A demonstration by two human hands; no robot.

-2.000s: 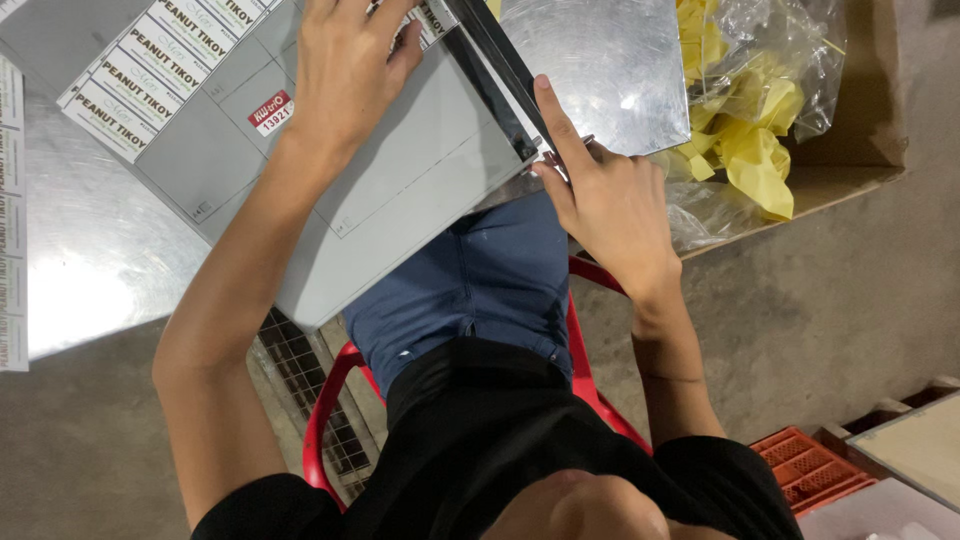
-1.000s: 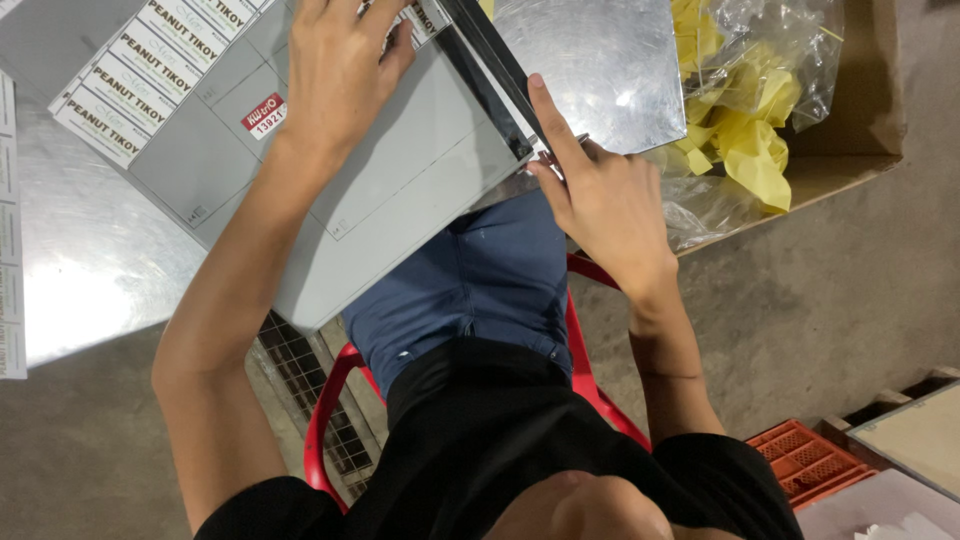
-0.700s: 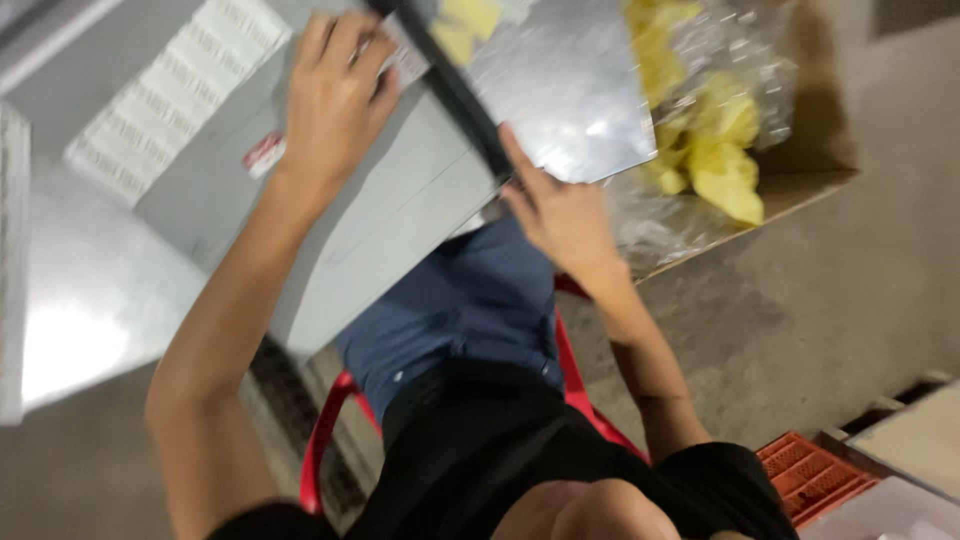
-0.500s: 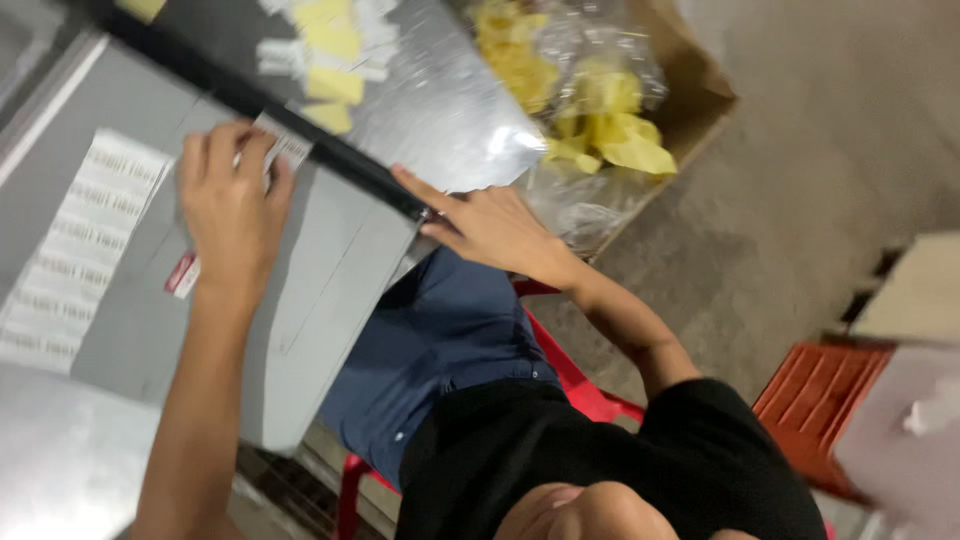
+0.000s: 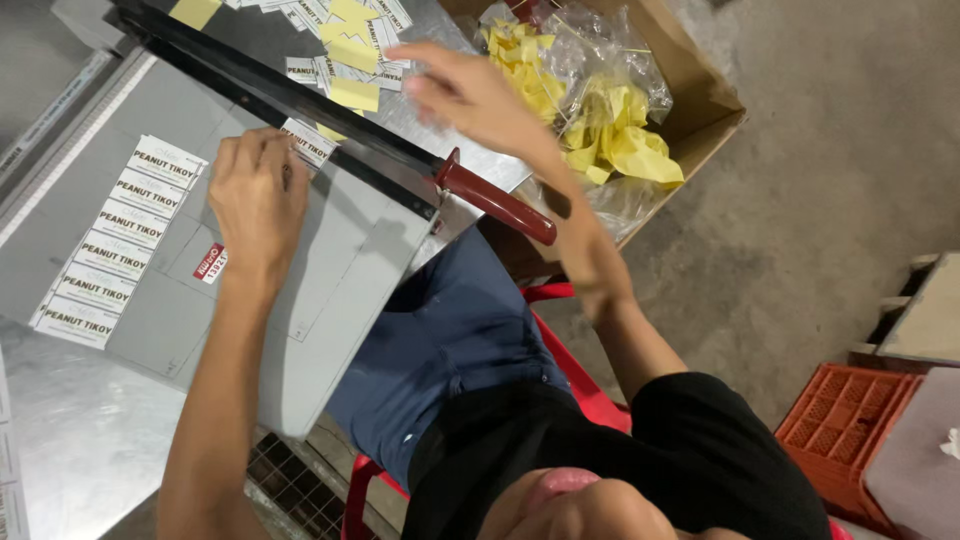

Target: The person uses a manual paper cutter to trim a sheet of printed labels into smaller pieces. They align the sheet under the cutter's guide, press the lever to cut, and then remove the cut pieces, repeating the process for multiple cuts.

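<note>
— Pinning, that's the left hand (image 5: pixel 258 200): its grip lies flat, fingertips pressed on a white label strip (image 5: pixel 306 143) tucked at the black blade arm (image 5: pixel 290 100) of the grey paper cutter (image 5: pixel 200 270) on the counter (image 5: pixel 60 440).

— And the right hand (image 5: pixel 470 92)?

— Blurred, grip spread and empty, above the cut labels (image 5: pixel 345 45), near the red handle (image 5: pixel 495 202).

— Any advice?

— I'd judge the fingertips should sit clear of the blade line, strip held square.

A label strip (image 5: pixel 118 243) lies on the cutter board (image 5: pixel 330 270), left of its blade arm (image 5: pixel 290 100); cut labels (image 5: pixel 345 40) lie beyond.
</note>
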